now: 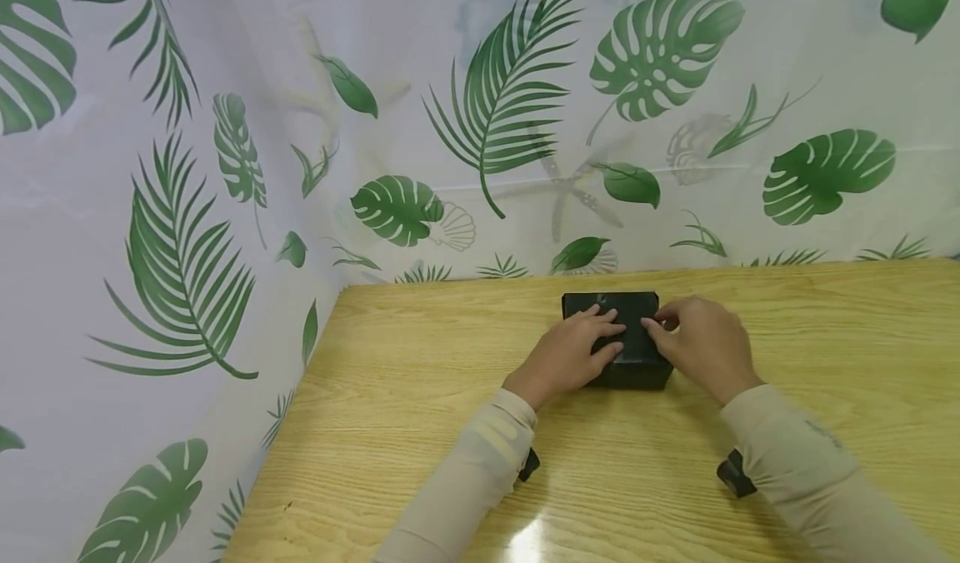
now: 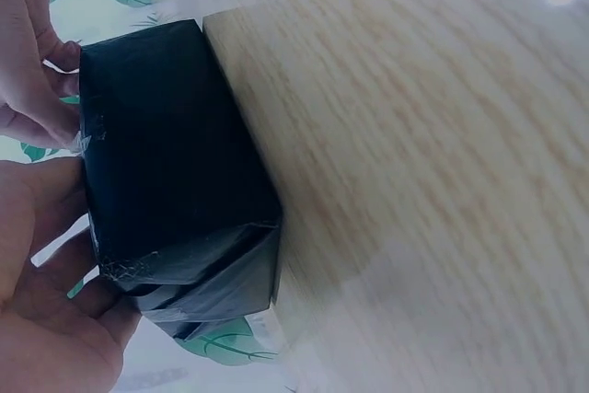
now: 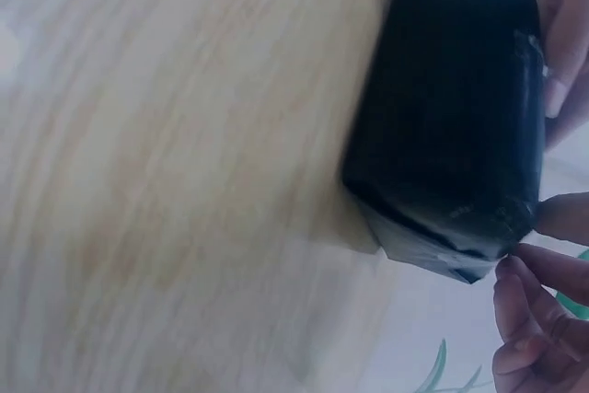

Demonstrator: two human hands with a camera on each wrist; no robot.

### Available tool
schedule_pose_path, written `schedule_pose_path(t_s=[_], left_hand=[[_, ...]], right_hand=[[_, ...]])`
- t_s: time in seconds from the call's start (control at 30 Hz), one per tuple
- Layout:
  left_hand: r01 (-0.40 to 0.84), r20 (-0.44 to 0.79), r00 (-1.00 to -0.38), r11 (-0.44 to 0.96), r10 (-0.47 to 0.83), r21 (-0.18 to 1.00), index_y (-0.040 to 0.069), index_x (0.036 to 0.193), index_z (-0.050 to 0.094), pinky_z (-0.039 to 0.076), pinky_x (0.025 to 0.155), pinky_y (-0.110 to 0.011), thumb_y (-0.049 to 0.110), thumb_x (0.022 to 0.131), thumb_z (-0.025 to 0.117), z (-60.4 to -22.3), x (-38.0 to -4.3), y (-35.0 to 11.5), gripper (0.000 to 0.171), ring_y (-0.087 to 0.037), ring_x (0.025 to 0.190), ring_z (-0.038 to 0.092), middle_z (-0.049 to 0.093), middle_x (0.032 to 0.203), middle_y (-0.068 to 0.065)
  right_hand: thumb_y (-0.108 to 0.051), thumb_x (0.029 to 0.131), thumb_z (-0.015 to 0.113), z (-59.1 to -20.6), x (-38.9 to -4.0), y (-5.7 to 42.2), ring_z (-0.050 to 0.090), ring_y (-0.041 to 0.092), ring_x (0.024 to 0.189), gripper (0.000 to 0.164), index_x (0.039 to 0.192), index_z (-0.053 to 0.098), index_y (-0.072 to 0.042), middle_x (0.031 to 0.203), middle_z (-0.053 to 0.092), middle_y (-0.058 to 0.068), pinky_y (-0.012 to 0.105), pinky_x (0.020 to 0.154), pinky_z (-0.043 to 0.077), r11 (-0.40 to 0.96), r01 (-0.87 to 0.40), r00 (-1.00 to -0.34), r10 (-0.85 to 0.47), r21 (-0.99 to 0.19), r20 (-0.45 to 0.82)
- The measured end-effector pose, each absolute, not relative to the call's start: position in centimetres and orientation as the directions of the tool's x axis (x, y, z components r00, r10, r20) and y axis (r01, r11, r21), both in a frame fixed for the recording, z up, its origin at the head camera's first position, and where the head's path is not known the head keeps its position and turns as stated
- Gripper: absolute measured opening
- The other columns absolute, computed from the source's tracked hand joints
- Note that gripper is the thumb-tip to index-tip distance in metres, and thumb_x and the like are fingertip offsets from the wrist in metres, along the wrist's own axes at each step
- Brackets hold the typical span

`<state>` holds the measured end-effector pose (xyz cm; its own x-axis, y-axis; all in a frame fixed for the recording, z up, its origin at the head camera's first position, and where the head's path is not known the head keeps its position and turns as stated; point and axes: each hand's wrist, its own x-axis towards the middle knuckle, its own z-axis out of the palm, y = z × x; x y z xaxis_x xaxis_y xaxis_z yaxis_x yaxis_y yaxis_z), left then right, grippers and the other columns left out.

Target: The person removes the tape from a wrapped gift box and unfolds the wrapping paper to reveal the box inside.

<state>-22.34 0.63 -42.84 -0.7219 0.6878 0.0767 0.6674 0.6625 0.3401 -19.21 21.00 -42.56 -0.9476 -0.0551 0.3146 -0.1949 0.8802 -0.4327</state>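
Observation:
A box wrapped in black sheeting (image 1: 633, 346) stands on the wooden table, its near side and top showing in the head view. My left hand (image 1: 573, 348) rests on its top with the fingers spread. At the box's right edge, my right hand (image 1: 705, 342) pinches the wrapping at the top corner between thumb and forefinger. In the right wrist view the fingertips (image 3: 517, 262) meet right at that corner of the black box (image 3: 451, 108). Folded end flaps (image 2: 207, 273) and bits of clear tape show on the box in the left wrist view.
The wooden table (image 1: 420, 430) reaches back to a white curtain (image 1: 540, 130) printed with green leaves, which also hangs along the left side. Small black wrist-worn pieces (image 1: 737, 473) show under both sleeves. Light glares off the table near the front.

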Motion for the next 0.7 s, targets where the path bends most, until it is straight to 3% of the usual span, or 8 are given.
schedule_pose_path(t_s=[0.27,0.53,0.7], left_hand=[[0.661,0.061,-0.723,0.663,0.689,0.351,0.017,0.143,0.060,0.032,0.118,-0.035,0.032,0.107,0.054,-42.71,-22.29,0.66,0.040,-0.020,0.148,0.034,0.045,0.155,-0.003],[0.662,0.067,-0.723,0.662,0.687,0.352,0.016,0.143,0.060,0.032,0.118,-0.035,0.031,0.107,0.055,-42.64,-22.33,0.54,0.040,-0.021,0.147,0.035,0.046,0.154,-0.005],[0.653,0.054,-0.728,0.668,0.683,0.356,0.017,0.144,0.060,0.032,0.118,-0.035,0.031,0.107,0.055,-42.59,-22.42,0.58,0.040,-0.020,0.148,0.034,0.045,0.155,-0.004]], right_hand=[[-0.013,0.092,0.071,-42.51,-19.07,20.53,0.068,0.035,0.072,0.020,0.096,0.077,0.006,0.088,0.073,0.020,0.048,0.054,0.055,0.891,-0.173,-0.954,-0.045,-0.420,0.297],[-0.021,0.093,0.072,-42.29,-19.17,20.81,0.065,0.031,0.064,0.028,0.099,0.077,0.006,0.085,0.072,0.019,0.043,0.048,0.051,0.881,-0.189,-0.940,-0.035,-0.434,0.338],[-0.020,0.092,0.074,-42.43,-19.34,20.66,0.067,0.032,0.069,0.026,0.097,0.077,0.005,0.086,0.073,0.018,0.046,0.053,0.054,0.889,-0.179,-0.951,-0.046,-0.421,0.307]])
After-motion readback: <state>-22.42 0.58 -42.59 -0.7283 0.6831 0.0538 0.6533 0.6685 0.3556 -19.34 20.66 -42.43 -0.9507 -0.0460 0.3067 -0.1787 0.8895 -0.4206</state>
